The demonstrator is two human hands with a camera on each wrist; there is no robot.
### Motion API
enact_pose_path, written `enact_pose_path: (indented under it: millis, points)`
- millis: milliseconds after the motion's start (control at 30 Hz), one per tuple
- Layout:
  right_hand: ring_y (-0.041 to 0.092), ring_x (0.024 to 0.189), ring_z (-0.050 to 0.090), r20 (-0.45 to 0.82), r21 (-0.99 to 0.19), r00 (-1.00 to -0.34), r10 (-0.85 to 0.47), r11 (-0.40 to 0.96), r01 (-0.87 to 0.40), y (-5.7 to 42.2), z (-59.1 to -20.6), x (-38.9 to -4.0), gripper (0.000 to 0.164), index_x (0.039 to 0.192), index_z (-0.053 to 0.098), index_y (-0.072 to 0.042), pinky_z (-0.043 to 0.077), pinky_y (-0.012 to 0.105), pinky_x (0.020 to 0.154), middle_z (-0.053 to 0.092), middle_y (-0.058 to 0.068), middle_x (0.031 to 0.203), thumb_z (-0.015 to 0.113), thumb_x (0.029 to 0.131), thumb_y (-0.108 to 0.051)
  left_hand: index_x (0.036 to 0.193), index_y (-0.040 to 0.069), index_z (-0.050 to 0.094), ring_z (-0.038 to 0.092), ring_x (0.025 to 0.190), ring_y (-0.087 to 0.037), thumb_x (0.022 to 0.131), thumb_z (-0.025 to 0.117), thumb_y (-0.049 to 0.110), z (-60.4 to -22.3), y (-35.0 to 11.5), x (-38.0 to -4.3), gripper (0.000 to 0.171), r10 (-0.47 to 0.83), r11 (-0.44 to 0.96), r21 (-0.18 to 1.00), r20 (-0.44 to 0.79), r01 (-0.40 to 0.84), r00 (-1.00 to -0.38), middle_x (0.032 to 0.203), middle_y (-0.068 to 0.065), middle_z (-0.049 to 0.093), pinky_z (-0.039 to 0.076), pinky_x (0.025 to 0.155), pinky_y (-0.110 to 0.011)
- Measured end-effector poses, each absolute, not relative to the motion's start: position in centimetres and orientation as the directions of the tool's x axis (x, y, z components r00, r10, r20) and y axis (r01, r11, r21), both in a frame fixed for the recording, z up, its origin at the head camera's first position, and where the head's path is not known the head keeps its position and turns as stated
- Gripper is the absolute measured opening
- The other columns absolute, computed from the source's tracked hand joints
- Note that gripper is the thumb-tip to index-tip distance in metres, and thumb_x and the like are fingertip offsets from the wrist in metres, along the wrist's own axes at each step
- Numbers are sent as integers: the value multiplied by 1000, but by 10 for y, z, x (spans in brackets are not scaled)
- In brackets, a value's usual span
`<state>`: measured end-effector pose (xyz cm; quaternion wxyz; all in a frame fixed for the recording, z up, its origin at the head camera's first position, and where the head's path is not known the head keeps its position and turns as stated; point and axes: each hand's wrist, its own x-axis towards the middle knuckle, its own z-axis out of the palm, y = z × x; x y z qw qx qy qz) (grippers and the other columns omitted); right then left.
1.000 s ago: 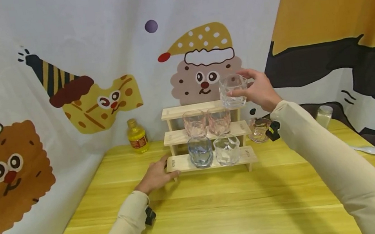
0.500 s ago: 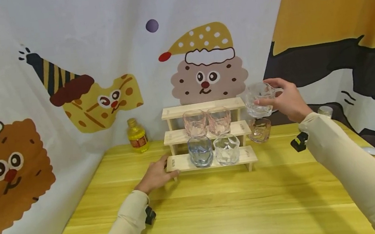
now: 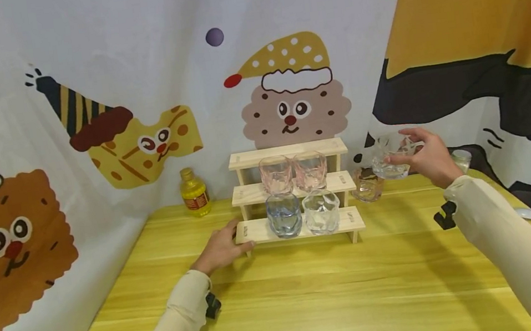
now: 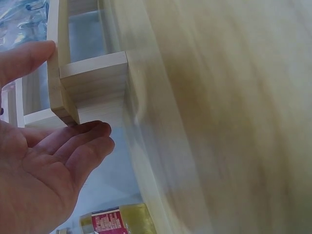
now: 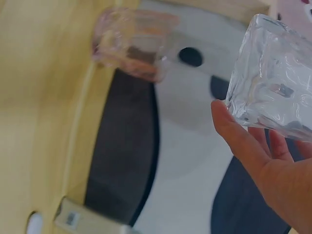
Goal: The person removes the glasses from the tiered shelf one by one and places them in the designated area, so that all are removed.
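Note:
My right hand holds a clear glass in the air, thumb on the near side; the right wrist view shows the faceted glass up close. Below and left of it, a pink glass stands on the table beside a three-step wooden rack. My left hand grips the left end of the rack's lowest step, its thumb over the board and its fingers at the end. A blue glass and another clear glass stand on that step. Two pink glasses, left and right, occupy the middle step.
A yellow bottle with a red label stands at the back left of the wooden table. At the right are a lidded jar, partly behind my right hand, and a white spoon. A printed cloth hangs behind.
My right hand has carried the clear glass rightward and down from over the rack's top step, past the pink glass. My left hand keeps its grip on the rack.

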<state>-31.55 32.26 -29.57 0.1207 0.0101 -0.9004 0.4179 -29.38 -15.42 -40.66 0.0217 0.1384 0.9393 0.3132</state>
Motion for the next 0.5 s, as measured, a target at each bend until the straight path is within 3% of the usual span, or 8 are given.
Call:
enact_pose_path:
  millis: [100, 167, 300, 400, 500]
  points:
    - [37, 107, 51, 219, -737, -971, 91, 668, -103, 332, -305, -314, 100, 160, 26, -9, 57, 34, 69, 26, 32, 158, 78, 84, -49, 153, -3, 36, 59, 130, -40, 91, 72, 39, -407, -154, -295, 83, 278, 762, 596, 51, 253, -959, 139, -29, 58, 50, 107, -51]
    - [47, 121, 48, 203, -743, -974, 103, 664, -84, 338, -311, -314, 102, 160, 23, -8, 58, 46, 78, 21, 33, 161, 78, 84, -49, 153, -4, 36, 59, 129, -40, 91, 72, 39, -407, -154, -294, 82, 285, 761, 594, 56, 262, -957, 139, -30, 59, 50, 106, -51]
    - [57, 144, 26, 166, -767, -978, 129, 640, -46, 347, -322, -317, 104, 161, 18, -7, 45, 70, 100, 9, 30, 166, 77, 86, -47, 153, -3, 36, 59, 130, -40, 91, 72, 38, -407, -154, -293, 83, 291, 756, 599, 54, 264, -955, 139, -30, 58, 50, 106, -51]
    - [58, 146, 23, 154, -769, -979, 131, 639, -35, 354, -330, -319, 105, 161, 16, -5, 40, 72, 104, 8, 29, 167, 77, 86, -46, 154, -3, 35, 58, 131, -41, 92, 71, 38, -407, -154, -292, 83, 290, 751, 607, 52, 261, -956, 141, -30, 57, 50, 107, -52]
    - [59, 143, 27, 145, -762, -980, 136, 648, -23, 359, -341, -321, 106, 161, 16, -3, 46, 68, 100, 8, 29, 166, 77, 86, -45, 154, -2, 34, 57, 131, -41, 92, 71, 38, -407, -154, -292, 83, 284, 750, 610, 49, 254, -957, 142, -30, 56, 49, 107, -52]
